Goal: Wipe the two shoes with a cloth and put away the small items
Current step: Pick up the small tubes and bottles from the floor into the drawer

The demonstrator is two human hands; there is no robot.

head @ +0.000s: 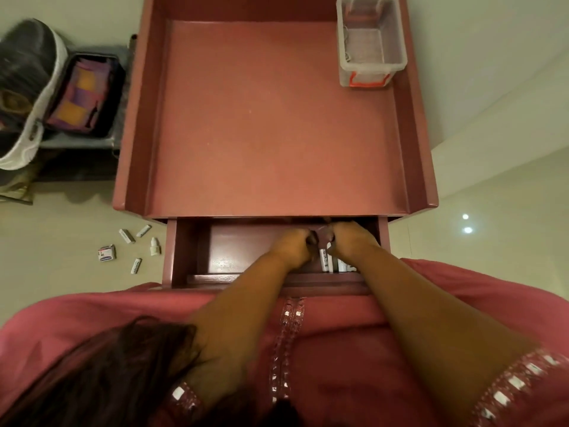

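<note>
Hands are working inside the open drawer (197, 260), putting small items away.
Left hand (292, 246) and right hand (351, 241) are curling together over white tubes (331, 263) inside the drawer; what they are pinching is unclear. Next, more small items (132, 246) are lying on the floor (61, 241) left of the drawer, needing collecting.

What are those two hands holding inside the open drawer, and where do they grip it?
Left hand and right hand have curled fingers over small white tubes in the dark red drawer; whether they grip anything cannot be told.
</note>
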